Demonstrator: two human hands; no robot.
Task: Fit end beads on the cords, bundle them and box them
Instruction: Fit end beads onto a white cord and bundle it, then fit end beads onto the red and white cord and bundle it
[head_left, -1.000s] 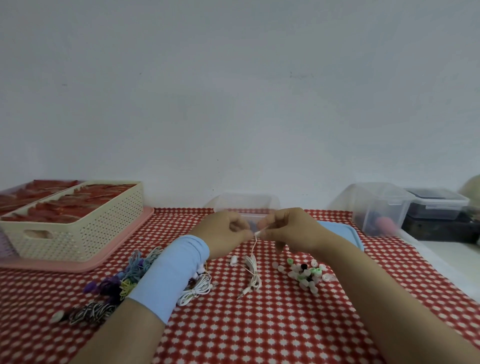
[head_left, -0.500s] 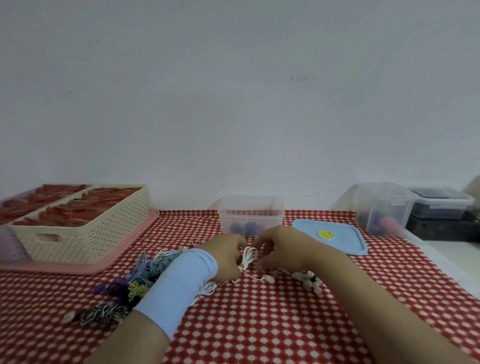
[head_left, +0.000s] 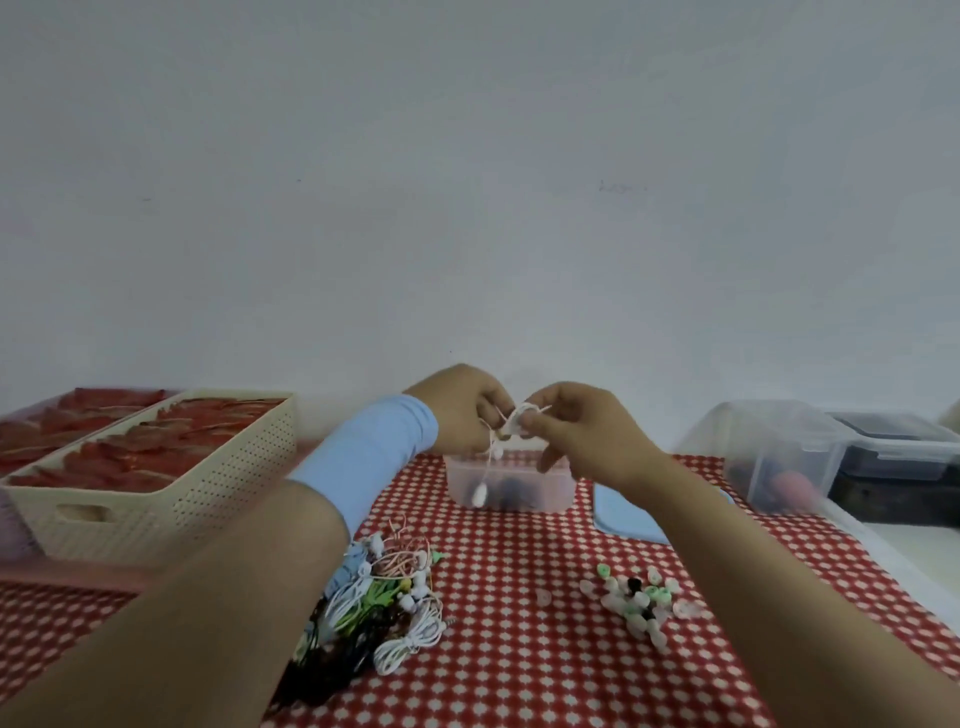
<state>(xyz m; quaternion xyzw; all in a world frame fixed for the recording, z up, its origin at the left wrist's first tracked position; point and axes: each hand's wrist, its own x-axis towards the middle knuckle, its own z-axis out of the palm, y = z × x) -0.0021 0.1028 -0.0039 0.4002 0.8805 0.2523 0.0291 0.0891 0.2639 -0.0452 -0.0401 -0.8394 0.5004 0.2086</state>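
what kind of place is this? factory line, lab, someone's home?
Likely a home or small-shop piecework table, not a line: checked tablecloth against a bare wall, a pile of cords, loose beads, a clear box. Left hand and right hand pinch a white cord.

- The left hand (head_left: 462, 410) and right hand (head_left: 582, 431) have risen off the table, up before the far clear box (head_left: 550, 488).
- The white cord (head_left: 522, 418) came up in their grip; its end bead (head_left: 479, 494) now dangles.

Cords (head_left: 384, 608) left of beads (head_left: 641, 603); box (head_left: 550, 488) behind; basket (head_left: 208, 493) far left
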